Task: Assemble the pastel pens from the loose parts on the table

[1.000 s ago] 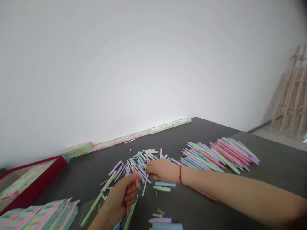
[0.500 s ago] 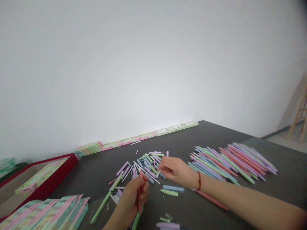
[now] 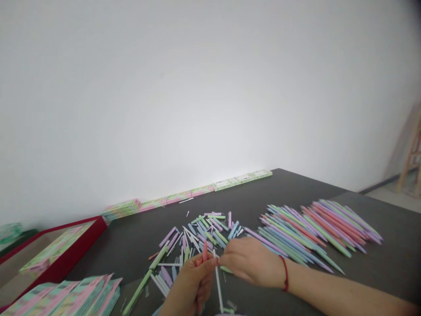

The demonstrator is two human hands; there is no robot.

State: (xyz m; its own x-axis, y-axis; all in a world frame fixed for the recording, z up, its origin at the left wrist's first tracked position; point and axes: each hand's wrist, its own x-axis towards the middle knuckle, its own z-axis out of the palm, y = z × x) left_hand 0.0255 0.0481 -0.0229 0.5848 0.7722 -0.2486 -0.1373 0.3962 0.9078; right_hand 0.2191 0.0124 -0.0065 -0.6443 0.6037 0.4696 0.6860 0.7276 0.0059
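My left hand (image 3: pixel 197 283) is closed round a pink-red pen piece (image 3: pixel 205 251), whose tapered end points up past the fingers. Pinched by the fingertips of my right hand (image 3: pixel 251 262), close beside the left thumb, is a thin white stick (image 3: pixel 219 285) like a pen refill. My left fingers touch or nearly touch it; I cannot tell which. Behind both hands lies a loose heap of pastel pen parts (image 3: pixel 210 226) and white sticks. A long green pen piece (image 3: pixel 140 289) rests left of my left hand. Beyond my right wrist, pastel pens (image 3: pixel 289 232) lie side by side.
Flat printed packs (image 3: pixel 190 193) line the wall along the back edge of the dark table (image 3: pixel 250 197). At the left stands a red-rimmed box (image 3: pixel 82 241) with packs inside, and fanned printed packets (image 3: pixel 72 296) lie in front of it. A wooden stand (image 3: pixel 411 162) is far right.
My right hand has come down and toward me from the heap, bringing the white stick to my left hand. My left hand has shifted slightly right with the pink-red pen piece.
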